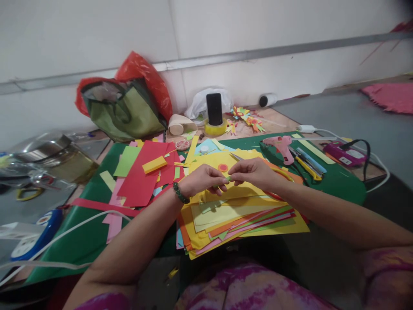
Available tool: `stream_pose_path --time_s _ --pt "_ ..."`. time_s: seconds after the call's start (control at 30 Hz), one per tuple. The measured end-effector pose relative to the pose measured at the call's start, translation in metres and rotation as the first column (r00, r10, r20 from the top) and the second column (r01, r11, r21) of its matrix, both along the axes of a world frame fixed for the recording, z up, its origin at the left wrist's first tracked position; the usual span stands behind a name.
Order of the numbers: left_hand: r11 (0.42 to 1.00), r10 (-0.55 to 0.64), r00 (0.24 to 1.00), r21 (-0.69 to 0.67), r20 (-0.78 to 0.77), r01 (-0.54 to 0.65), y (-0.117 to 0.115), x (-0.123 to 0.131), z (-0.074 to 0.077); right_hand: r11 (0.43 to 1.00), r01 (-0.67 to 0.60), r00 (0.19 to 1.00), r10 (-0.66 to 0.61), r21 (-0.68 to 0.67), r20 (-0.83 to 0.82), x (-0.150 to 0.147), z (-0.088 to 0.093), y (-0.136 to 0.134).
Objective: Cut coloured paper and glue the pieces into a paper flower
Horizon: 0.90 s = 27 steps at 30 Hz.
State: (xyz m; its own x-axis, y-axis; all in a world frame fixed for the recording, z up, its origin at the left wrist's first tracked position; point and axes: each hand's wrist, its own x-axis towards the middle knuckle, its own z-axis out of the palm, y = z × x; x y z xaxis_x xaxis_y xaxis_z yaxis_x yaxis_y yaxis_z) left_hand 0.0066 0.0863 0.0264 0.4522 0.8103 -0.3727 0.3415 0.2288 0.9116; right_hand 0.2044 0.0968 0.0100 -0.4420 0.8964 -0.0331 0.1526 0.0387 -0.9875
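Observation:
My left hand [203, 178] and my right hand [253, 172] meet above a stack of coloured paper sheets [238, 217]. Both pinch a small light-green paper piece [227, 178] between their fingertips. A green bead bracelet [180, 193] is on my left wrist. A small round orange paper piece [223, 167] lies on the yellow top sheet just behind the hands.
A green mat [338, 181] carries red sheets [145, 176], a pink glue gun [282, 148], cutters [308, 165] and a purple device [346, 155]. Behind stand a phone on a tape roll [214, 114], paper flowers [247, 117], and a green bag [122, 110].

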Motion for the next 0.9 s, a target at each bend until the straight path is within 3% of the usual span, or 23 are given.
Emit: stream_pose_path --time_s 0.9 --pt "1.0 -0.008 1.0 0.004 -0.023 0.008 -0.0053 0.0073 0.0006 0.996 -0.036 0.999 0.034 0.078 0.035 0.0062 -0.0022 -0.0035"
